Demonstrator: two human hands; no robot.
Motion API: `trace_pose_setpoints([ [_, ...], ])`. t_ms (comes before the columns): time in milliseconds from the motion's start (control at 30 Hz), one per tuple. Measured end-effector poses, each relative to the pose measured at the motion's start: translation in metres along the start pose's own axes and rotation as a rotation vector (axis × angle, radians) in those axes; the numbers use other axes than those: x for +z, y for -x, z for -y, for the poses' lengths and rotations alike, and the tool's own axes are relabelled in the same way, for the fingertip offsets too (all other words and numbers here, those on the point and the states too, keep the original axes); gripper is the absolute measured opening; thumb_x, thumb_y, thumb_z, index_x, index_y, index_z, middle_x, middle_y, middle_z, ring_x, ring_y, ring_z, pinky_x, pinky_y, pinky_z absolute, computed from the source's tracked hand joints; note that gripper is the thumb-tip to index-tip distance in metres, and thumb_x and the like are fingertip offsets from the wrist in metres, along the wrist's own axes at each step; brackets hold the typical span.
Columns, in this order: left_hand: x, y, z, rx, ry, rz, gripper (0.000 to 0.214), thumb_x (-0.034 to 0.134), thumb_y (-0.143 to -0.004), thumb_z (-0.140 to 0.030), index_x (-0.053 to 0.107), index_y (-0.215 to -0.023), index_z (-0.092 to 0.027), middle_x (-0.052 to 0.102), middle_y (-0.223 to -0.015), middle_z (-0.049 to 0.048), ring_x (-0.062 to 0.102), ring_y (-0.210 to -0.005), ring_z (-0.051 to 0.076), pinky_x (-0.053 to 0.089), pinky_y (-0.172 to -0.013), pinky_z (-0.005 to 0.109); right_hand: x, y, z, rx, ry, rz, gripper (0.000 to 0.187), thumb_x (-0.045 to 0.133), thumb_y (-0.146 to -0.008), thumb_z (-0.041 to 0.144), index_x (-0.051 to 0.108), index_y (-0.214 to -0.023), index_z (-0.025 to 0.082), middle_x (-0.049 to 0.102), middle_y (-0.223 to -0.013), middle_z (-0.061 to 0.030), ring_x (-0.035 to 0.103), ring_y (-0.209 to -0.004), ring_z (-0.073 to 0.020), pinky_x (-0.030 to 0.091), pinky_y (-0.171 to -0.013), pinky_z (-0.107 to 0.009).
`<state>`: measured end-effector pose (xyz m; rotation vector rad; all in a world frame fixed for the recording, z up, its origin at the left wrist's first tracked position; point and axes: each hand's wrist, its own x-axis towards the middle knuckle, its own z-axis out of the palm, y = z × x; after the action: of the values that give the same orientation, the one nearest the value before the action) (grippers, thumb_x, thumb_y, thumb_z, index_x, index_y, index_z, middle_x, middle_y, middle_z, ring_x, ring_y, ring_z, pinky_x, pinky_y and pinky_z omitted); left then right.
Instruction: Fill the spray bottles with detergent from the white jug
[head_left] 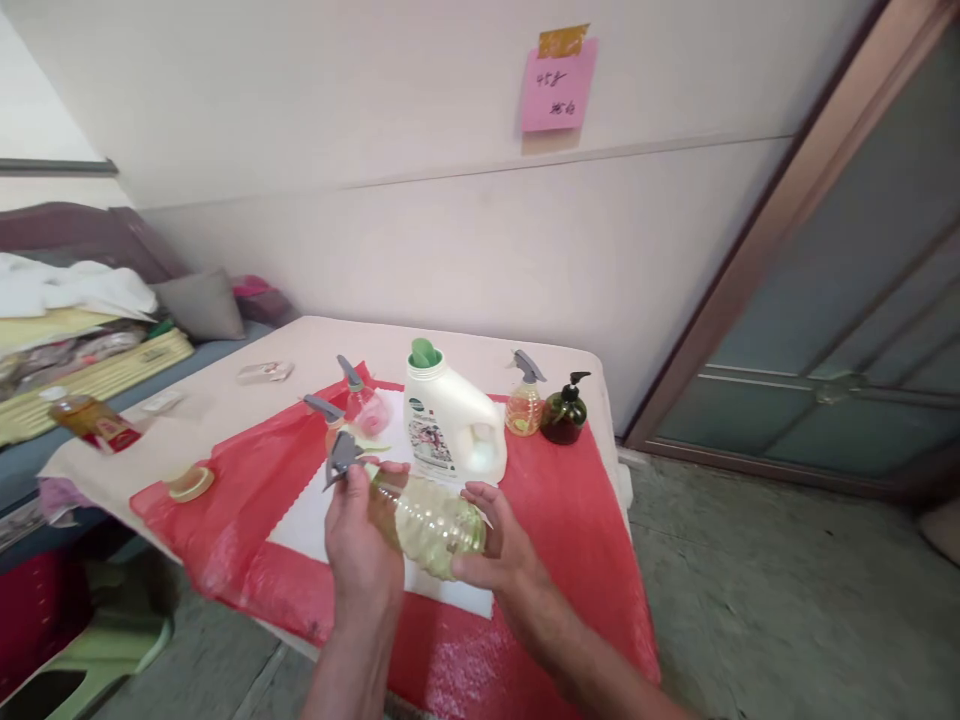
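A clear yellow-green spray bottle [435,520] lies sideways in the air between my two hands, its grey trigger head [345,458] pointing left. My left hand [364,540] is wrapped round its neck end, just below the trigger. At the base end, my right hand [506,550] grips with thumb and fingers. Just behind stands a white detergent jug [450,420] with a green spout at its open mouth. To its left are a pink spray bottle [367,405] and an orange one [332,425], partly hidden. A yellowish spray bottle [523,405] and a dark green pump bottle [564,415] stand to its right.
Red plastic sheeting [570,560] and white paper [300,530] cover much of the table [262,335]. At the left lie a round cap-like ring [190,484], a tipped amber bottle [90,420] and a clear pack [265,372]. A wall with a pink note [559,88] rises behind.
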<state>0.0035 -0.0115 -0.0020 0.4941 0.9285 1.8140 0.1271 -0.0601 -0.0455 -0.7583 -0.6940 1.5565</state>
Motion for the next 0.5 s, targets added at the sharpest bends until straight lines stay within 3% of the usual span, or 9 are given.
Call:
trace_pose_setpoints([
  [67, 0.0, -0.001, -0.003, 0.001, -0.034, 0.023, 0.03, 0.066, -0.079, -0.043, 0.06, -0.092, -0.016, 0.069, -0.077, 0.0057, 0.068, -0.078, 0.022, 0.051, -0.078, 0.037, -0.001, -0.001, -0.006, 0.02, 0.003, -0.058, 0.073, 0.088, -0.05, 0.038, 0.051, -0.112, 0.027, 0.061, -0.11, -0.0023, 0.061, -0.097, -0.0203, 0.05, -0.074, -0.028],
  [133, 0.001, 0.003, -0.003, -0.015, -0.069, 0.094, 0.03, 0.065, -0.08, -0.043, 0.061, -0.093, -0.017, 0.07, -0.08, 0.0071, 0.068, -0.082, 0.023, 0.051, -0.079, 0.038, -0.004, -0.003, -0.011, 0.197, -0.076, -0.068, 0.057, 0.071, -0.068, 0.06, 0.053, -0.106, 0.021, 0.065, -0.095, -0.0057, 0.064, -0.075, -0.0184, 0.049, -0.057, -0.026],
  [200, 0.003, 0.008, -0.002, 0.006, -0.092, 0.145, 0.028, 0.065, -0.08, -0.041, 0.061, -0.094, -0.017, 0.07, -0.081, 0.0066, 0.068, -0.083, 0.023, 0.051, -0.079, 0.038, -0.006, -0.005, -0.013, 0.402, -0.154, -0.05, 0.062, 0.047, -0.079, 0.074, 0.054, -0.104, 0.017, 0.067, -0.086, -0.0091, 0.062, -0.057, -0.016, 0.043, -0.046, -0.023],
  [267, 0.005, 0.012, 0.001, 0.063, -0.1, 0.142, 0.026, 0.065, -0.08, -0.04, 0.061, -0.094, -0.018, 0.069, -0.079, 0.0052, 0.067, -0.082, 0.021, 0.051, -0.08, 0.037, -0.007, -0.005, -0.011, 0.49, -0.172, -0.014, 0.07, 0.038, -0.081, 0.077, 0.055, -0.108, 0.016, 0.067, -0.086, -0.0109, 0.061, -0.054, -0.0155, 0.042, -0.044, -0.023],
  [333, 0.004, 0.011, 0.003, 0.11, -0.099, 0.094, 0.025, 0.065, -0.081, -0.04, 0.061, -0.094, -0.019, 0.069, -0.079, 0.0043, 0.067, -0.079, 0.02, 0.051, -0.078, 0.036, -0.007, -0.003, -0.005, 0.406, -0.17, 0.035, 0.064, 0.049, -0.08, 0.072, 0.055, -0.115, 0.019, 0.067, -0.099, -0.0101, 0.064, -0.066, -0.0164, 0.047, -0.051, -0.024],
  [433, 0.001, 0.005, 0.003, 0.118, -0.105, 0.028, 0.026, 0.063, -0.081, -0.041, 0.061, -0.094, -0.018, 0.069, -0.08, 0.0052, 0.067, -0.078, 0.021, 0.052, -0.076, 0.037, -0.007, -0.002, 0.003, 0.185, -0.166, 0.056, 0.066, 0.08, -0.063, 0.041, 0.052, -0.121, 0.027, 0.061, -0.118, -0.0038, 0.063, -0.09, -0.0164, 0.05, -0.067, -0.025],
  [500, -0.001, 0.002, 0.002, 0.083, -0.124, 0.028, 0.029, 0.063, -0.082, -0.043, 0.061, -0.094, -0.017, 0.07, -0.082, 0.0071, 0.068, -0.08, 0.022, 0.051, -0.076, 0.038, -0.009, -0.003, 0.003, 0.178, -0.134, 0.026, 0.067, 0.081, -0.062, 0.039, 0.052, -0.12, 0.024, 0.062, -0.114, -0.0049, 0.064, -0.083, -0.0152, 0.049, -0.062, -0.023],
])
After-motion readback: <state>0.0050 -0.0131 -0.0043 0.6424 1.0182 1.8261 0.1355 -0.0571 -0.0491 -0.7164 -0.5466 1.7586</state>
